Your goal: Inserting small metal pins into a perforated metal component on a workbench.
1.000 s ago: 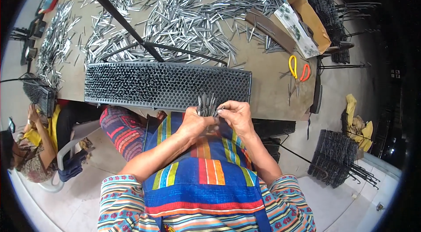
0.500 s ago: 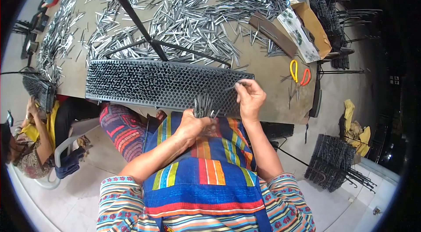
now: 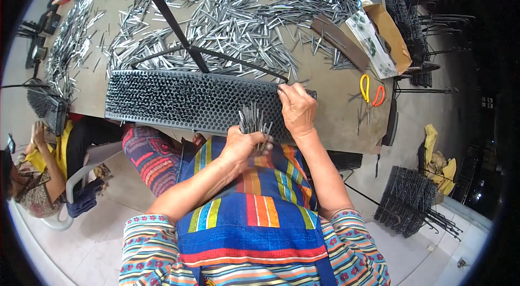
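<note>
A: How many racks are in front of the person?
B: One black perforated rack [image 3: 246, 94], along the near edge of the worktop [image 3: 341, 118]. Its left part bristles with pieces; toward the right the holes look bare. The holes are too many to count.
A: And the hands?
B: Two. The left grip [image 3: 242, 148] is closed around one bundle of thin metal strips [image 3: 251, 118], tips upward, just in front of the rack's lower edge. I can't count the strips in it.
A: The other?
B: The right grip [image 3: 299, 113] is at the rack's right end, fingers bent together near the upper edge. I can't tell whether a strip is pinched there.
A: What else is on the worktop?
B: Loose strips [image 3: 238, 31] beyond the rack, far past counting. To their right, one flat brown bar [image 3: 340, 42], one opened cardboard box [image 3: 398, 42], and one pair of scissors [image 3: 369, 103] with one yellow handle and one red.
A: Anyone else?
B: One co-worker [image 3: 46, 172] seated at the left, by one smaller-looking black panel [image 3: 49, 110].
</note>
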